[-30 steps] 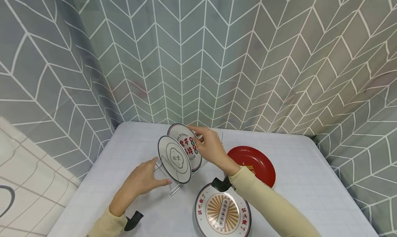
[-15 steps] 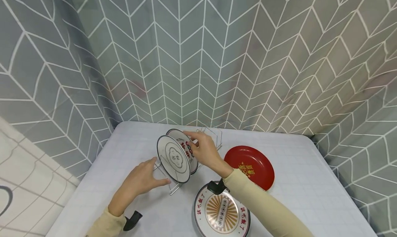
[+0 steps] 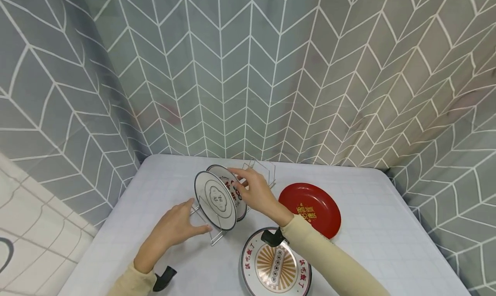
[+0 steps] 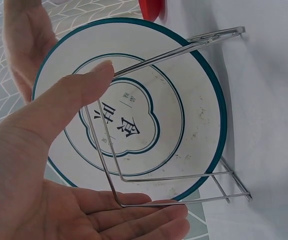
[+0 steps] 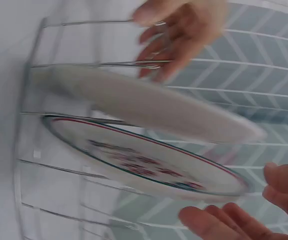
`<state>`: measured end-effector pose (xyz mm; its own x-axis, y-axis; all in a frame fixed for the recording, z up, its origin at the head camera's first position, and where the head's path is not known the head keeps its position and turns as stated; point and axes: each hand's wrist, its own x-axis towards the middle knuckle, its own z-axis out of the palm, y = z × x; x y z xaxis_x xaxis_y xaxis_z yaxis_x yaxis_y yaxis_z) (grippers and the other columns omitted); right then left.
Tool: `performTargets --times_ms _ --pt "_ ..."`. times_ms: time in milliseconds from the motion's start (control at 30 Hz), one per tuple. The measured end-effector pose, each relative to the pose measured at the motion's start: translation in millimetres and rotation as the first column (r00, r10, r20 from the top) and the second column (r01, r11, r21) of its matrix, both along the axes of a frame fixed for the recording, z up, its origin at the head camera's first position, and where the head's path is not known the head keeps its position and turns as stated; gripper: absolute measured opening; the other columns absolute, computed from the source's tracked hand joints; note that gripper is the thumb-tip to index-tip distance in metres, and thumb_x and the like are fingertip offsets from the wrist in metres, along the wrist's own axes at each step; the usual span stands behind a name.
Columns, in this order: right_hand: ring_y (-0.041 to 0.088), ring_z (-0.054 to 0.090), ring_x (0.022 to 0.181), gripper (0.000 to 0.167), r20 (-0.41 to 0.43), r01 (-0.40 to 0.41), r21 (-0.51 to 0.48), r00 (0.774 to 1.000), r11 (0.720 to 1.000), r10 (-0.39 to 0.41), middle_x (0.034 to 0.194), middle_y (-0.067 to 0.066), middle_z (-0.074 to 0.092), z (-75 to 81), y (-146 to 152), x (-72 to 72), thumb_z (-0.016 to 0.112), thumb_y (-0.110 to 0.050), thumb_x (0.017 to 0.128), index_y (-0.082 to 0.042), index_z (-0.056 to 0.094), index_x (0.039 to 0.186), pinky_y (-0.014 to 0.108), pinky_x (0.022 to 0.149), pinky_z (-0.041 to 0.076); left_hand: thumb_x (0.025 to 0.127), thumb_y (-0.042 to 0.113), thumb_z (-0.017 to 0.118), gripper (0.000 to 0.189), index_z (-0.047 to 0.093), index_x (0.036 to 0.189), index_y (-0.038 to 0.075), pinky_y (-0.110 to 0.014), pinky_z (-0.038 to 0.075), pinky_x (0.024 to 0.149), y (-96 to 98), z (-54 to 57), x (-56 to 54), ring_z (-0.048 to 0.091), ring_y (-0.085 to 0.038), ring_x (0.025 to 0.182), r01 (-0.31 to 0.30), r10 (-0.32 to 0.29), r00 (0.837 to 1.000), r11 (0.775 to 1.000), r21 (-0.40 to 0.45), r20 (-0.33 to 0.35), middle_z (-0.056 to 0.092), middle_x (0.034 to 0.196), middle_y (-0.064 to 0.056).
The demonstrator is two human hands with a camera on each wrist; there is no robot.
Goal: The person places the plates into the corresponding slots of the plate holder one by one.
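Red-lettered plate point(image 5: 144, 157) stands on edge, tilted, in a wire rack point(image 4: 214, 38) on the white-covered counter point(image 3: 387, 227), and from where I'm standing half its face is hidden. Another white plate point(image 3: 215, 201), dark-rimmed with a cloud-shaped emblem, leans in the rack just in front of it, the two set apart at the base.

The person's right hand point(image 3: 256, 192) is up at the rim of the lettered one, thumb to one side and fingers to the other, parted a little wider than the plate is thick. A small gap shows between thumb and rim; whether the other fingers touch the back, I can't tell.

Over at the near end, the left hand point(image 3: 176, 223) is spread wide, thumb and nearly straight fingers astride the rack's end wires, brushing the metal and gripping no plate.

To the right of the rack a glossy red plate point(image 3: 310, 208) with gold characters lies flat, and nearer the person sits a round plate with an orange sunburst point(image 3: 276, 263), partly under the right sleeve's dark strap.
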<state>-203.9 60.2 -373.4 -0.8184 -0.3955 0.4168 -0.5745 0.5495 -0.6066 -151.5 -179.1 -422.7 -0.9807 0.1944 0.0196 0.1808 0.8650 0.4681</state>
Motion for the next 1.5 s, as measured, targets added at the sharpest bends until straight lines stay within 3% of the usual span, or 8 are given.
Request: performTargets --times_ms 267,600,700,767,933,1000,1200,1500 --pt "0.022 0.068 0.086 0.038 0.139 0.075 -0.233 0.989 0.970 -0.043 0.105 0.009 0.069 12.9 37 36.6 0.068 -0.009 0.091 -0.016 0.066 0.128 0.025 0.059 0.060 0.069 0.054 0.082 0.105 0.044 0.135 -0.018 -0.057 0.049 0.097 1.0 1.8 0.5 0.056 -0.048 0.119 0.005 -0.005 1.000 1.000 -0.007 -0.005 0.057 0.130 -0.034" --pt "0.015 0.069 0.082 0.040 0.148 0.121 -0.212 0.985 0.970 -0.090 0.103 0.003 0.071 3.2 88 71.6 0.071 -0.008 0.088 -0.018 0.066 0.127 0.024 0.063 0.060 0.070 0.055 0.082 0.106 0.044 0.135 -0.019 -0.057 0.048 0.098 1.6 1.6 1.8 0.055 -0.048 0.121 0.006 -0.006 1.000 1.000 -0.005 0.001 0.055 0.131 -0.035" --pt "0.011 0.068 0.085 0.039 0.148 0.200 -0.167 0.973 0.965 -0.176 0.102 0.002 0.072 -15.5 117 88.9 0.073 -0.008 0.087 -0.016 0.067 0.125 0.023 0.064 0.060 0.070 0.054 0.082 0.105 0.043 0.135 -0.019 -0.057 0.048 0.099 3.5 1.2 1.0 0.055 -0.048 0.121 0.009 -0.009 1.000 1.000 -0.001 -0.008 0.055 0.131 -0.036" --pt "0.012 0.066 0.084 0.039 0.234 0.304 -0.149 0.935 0.941 -0.266 0.099 0.004 0.071 -32.5 135 102.9 0.074 -0.005 0.085 -0.014 0.068 0.123 0.024 0.061 0.060 0.070 0.054 0.083 0.105 0.044 0.135 -0.019 -0.057 0.049 0.097 4.2 1.5 -0.2 0.056 -0.048 0.119 0.016 -0.016 1.000 1.000 -0.002 -0.015 0.055 0.130 -0.036" --pt "0.016 0.065 0.077 0.041 0.508 0.513 -0.066 0.756 0.856 -0.414 0.094 0.006 0.066 -67.1 161 127.0 0.072 0.000 0.085 -0.013 0.067 0.124 0.027 0.056 0.060 0.070 0.056 0.081 0.107 0.044 0.135 -0.019 -0.056 0.052 0.091 1.8 1.2 -1.8 0.060 -0.046 0.113 0.009 -0.009 1.000 1.000 -0.015 -0.021 0.057 0.128 -0.035" --pt "0.016 0.065 0.076 0.041 0.554 0.513 -0.035 0.724 0.858 -0.410 0.095 0.007 0.064 -74.9 164 129.0 0.072 -0.003 0.086 -0.015 0.066 0.126 0.026 0.057 0.060 0.069 0.057 0.081 0.107 0.044 0.135 -0.019 -0.057 0.051 0.091 0.2 0.1 -1.0 0.060 -0.046 0.113 0.000 -0.001 1.000 1.000 -0.015 -0.017 0.057 0.128 -0.035" --pt "0.014 0.060 0.072 0.049 0.594 0.399 -0.001 0.738 0.917 -0.321 0.098 0.010 0.059 -85.9 161 127.8 0.074 -0.008 0.085 -0.010 0.059 0.132 0.026 0.051 0.058 0.069 0.057 0.081 0.107 0.043 0.136 -0.018 -0.058 0.048 0.097 -3.0 -1.3 0.6 0.056 -0.049 0.118 -0.002 0.002 1.000 1.000 -0.018 -0.010 0.056 0.130 -0.035" --pt "0.010 0.052 0.067 0.060 0.585 0.294 0.065 0.763 0.953 -0.276 0.095 0.008 0.055 -98.4 160 124.5 0.075 -0.005 0.083 -0.009 0.052 0.139 0.025 0.046 0.054 0.070 0.054 0.082 0.106 0.043 0.135 -0.019 -0.058 0.049 0.095 0.1 0.1 0.1 0.057 -0.049 0.117 0.001 -0.001 1.000 1.000 -0.015 -0.018 0.056 0.129 -0.036"
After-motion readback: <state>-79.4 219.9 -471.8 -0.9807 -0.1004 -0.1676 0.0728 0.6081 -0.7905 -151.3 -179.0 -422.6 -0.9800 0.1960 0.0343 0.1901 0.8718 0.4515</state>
